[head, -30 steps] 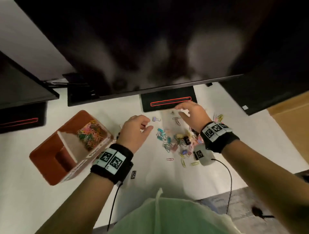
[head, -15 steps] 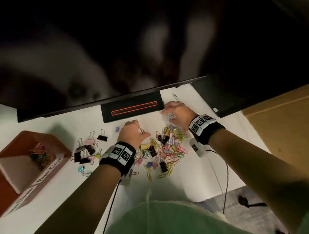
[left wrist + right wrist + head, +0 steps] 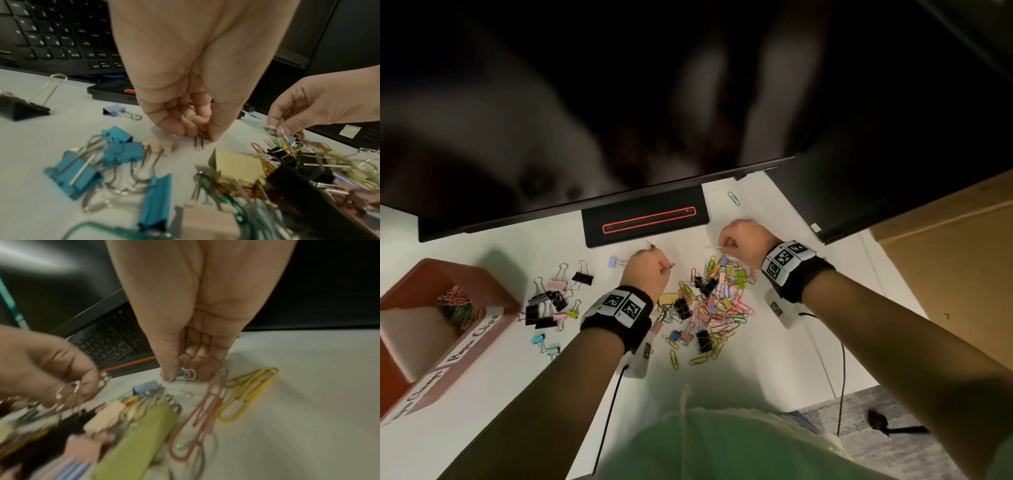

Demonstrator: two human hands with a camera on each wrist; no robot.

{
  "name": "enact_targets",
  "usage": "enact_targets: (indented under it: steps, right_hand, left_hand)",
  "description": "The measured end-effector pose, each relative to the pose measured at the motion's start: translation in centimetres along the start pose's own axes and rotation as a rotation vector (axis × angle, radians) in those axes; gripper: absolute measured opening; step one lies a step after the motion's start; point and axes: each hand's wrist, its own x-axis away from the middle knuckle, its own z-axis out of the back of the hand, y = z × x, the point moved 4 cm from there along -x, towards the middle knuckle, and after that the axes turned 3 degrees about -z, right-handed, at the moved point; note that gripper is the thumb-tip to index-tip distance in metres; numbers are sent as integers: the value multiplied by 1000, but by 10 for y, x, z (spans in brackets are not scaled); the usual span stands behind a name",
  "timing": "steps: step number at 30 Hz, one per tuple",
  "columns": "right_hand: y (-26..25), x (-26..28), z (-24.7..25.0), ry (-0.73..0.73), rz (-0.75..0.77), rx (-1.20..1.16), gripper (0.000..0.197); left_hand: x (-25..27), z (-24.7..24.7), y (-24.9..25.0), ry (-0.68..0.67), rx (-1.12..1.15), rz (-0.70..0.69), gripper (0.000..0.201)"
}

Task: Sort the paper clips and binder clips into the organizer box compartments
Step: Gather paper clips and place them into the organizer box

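- Nearest the person, the mixed pile (image 3: 709,308) of paper clips and binder clips lies on the white desk (image 3: 774,359).
- To its left, a group of binder clips (image 3: 551,301) lies apart from it.
- The left hand (image 3: 647,274) pinches a small paper clip (image 3: 199,142) at the pile's far left edge.
- The right hand (image 3: 743,241) pinches a white paper clip (image 3: 186,374) at the pile's far right edge.
- Far left, the organizer box (image 3: 493,301) holds paper clips in its far compartment.
- Beyond, a green paper clip (image 3: 734,198) lies alone by the monitor base (image 3: 645,219).
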Motion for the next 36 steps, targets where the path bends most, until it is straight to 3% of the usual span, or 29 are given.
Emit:
enact_targets:
  steps: [6, 10, 14, 17, 21, 26, 28, 32, 36]
  right_hand:
    - [25, -9, 29, 294, -120, -176, 15]
    - [29, -30, 34, 334, -177, -186, 13]
    - [24, -44, 32, 269, -222, -97, 15]
    - [23, -45, 31, 249, -237, -113, 12]
    - [24, -45, 32, 224, -223, -142, 10]
    - [19, -41, 30, 149, -207, -96, 21]
    - [14, -38, 28, 96, -169, -2, 17]
    - [4, -25, 22, 27, -42, 40, 18]
    - [-16, -13, 14, -48, 141, 19, 17]
  left_hand:
    - [9, 25, -8, 146, 101, -9, 9]
    - [14, 34, -17, 129, 147, 0, 7]
    - [13, 26, -21, 33, 87, 41, 20]
    - [10, 15, -26, -49, -39, 48, 16]
    - [10, 11, -24, -15, -78, -29, 7]
    - [11, 9, -22, -14, -205, -77, 9]
    - [12, 5, -22, -45, -275, -87, 11]
    - [14, 5, -18, -56, -199, -107, 12]
    - [15, 6, 3, -50, -66, -266, 13]
